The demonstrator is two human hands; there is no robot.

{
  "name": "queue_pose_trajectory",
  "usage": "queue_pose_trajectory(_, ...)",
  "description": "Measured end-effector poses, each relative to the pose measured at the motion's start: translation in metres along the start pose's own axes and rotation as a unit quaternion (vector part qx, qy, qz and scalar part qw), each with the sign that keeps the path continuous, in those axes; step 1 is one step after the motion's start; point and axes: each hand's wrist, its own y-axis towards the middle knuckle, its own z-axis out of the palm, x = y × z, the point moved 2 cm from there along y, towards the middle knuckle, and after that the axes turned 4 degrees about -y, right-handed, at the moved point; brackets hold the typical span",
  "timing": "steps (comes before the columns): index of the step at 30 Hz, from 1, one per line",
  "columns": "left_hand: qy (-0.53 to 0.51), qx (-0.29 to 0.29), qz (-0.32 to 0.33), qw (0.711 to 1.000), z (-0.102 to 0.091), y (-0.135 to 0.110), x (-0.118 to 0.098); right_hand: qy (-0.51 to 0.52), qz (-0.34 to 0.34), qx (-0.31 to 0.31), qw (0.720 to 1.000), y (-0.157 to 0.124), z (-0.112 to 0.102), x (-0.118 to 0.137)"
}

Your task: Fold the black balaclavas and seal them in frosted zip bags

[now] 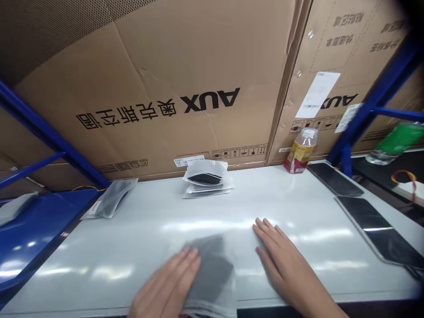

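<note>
A frosted plastic bag (215, 269) with something dark grey inside lies at the near edge of the white table, its front edge reaching the bottom of the view. My left hand (165, 285) rests on its left side with the fingers stretched out flat; the thumb is hidden. To the right of the bag, my right hand (276, 256) lies on the tabletop with its fingers extended and the thumb apart, holding nothing. Further back in the middle sits a stack of frosted bags (208, 181), the top one gaping a little over a black content.
Another frosted bag (111, 201) lies at the back left. A drink bottle (301, 150) stands at the back right, near two dark phone-like slabs (334, 179). Large cardboard boxes (198, 57) close off the back, with blue metal posts (49, 128) at both sides.
</note>
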Motion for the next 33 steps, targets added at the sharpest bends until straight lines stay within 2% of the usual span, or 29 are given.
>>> queue_pose_trajectory(3,0.015,-0.076,0.006,0.997,-0.022,0.055,0.033,-0.006,-0.007,-0.013,1.0,0.001,-0.001,0.002)
queue_pose_trajectory(5,0.075,-0.122,0.001,0.99,-0.023,0.1,0.057,-0.006,-0.006,-0.017,1.0,0.001,-0.001,0.001)
queue_pose_trajectory(6,0.099,-0.121,-0.01,0.988,-0.017,0.123,0.07,-0.005,-0.005,-0.019,1.0,0.001,0.0,0.0)
queue_pose_trajectory(7,0.111,-0.082,-0.039,0.99,-0.006,0.145,0.084,-0.003,-0.005,-0.021,1.0,0.001,0.0,0.0)
queue_pose_trajectory(8,0.104,-0.011,-0.084,0.991,0.009,0.164,0.099,-0.001,-0.004,-0.023,1.0,0.001,0.0,-0.001)
queue_pose_trajectory(10,0.088,0.053,-0.102,0.989,0.043,0.192,0.122,0.004,-0.006,-0.027,1.0,0.001,0.0,-0.001)
queue_pose_trajectory(13,0.061,0.119,-0.125,0.983,0.09,0.206,0.143,0.009,-0.01,-0.034,0.999,0.001,-0.001,0.0)
queue_pose_trajectory(14,0.054,0.132,-0.134,0.981,0.099,0.204,0.145,0.008,-0.011,-0.035,0.999,0.002,-0.001,0.0)
queue_pose_trajectory(16,0.048,0.138,-0.15,0.978,0.104,0.195,0.141,0.004,-0.011,-0.033,0.999,0.002,-0.003,0.001)
queue_pose_trajectory(19,0.043,0.126,-0.152,0.979,0.085,0.166,0.112,0.001,-0.014,-0.032,0.999,0.002,-0.004,-0.001)
queue_pose_trajectory(21,0.028,0.125,-0.142,0.982,0.071,0.135,0.082,0.006,-0.013,-0.036,0.999,0.001,-0.004,-0.001)
queue_pose_trajectory(23,-0.028,0.148,-0.133,0.98,0.068,0.096,0.05,0.009,0.0,-0.038,0.999,0.002,-0.002,0.002)
queue_pose_trajectory(26,-0.078,0.189,-0.163,0.965,0.083,0.04,0.013,0.01,0.005,-0.003,1.0,0.008,0.004,0.02)
queue_pose_trajectory(28,-0.072,0.182,-0.202,0.96,0.096,0.017,0.0,0.006,-0.014,0.038,0.999,0.015,0.008,0.04)
queue_pose_trajectory(30,-0.056,0.159,-0.218,0.961,0.104,0.008,-0.007,-0.002,-0.028,0.062,0.998,0.021,0.011,0.056)
queue_pose_trajectory(33,-0.055,0.141,-0.186,0.971,0.102,0.012,-0.013,-0.01,-0.045,0.068,0.997,0.024,0.009,0.068)
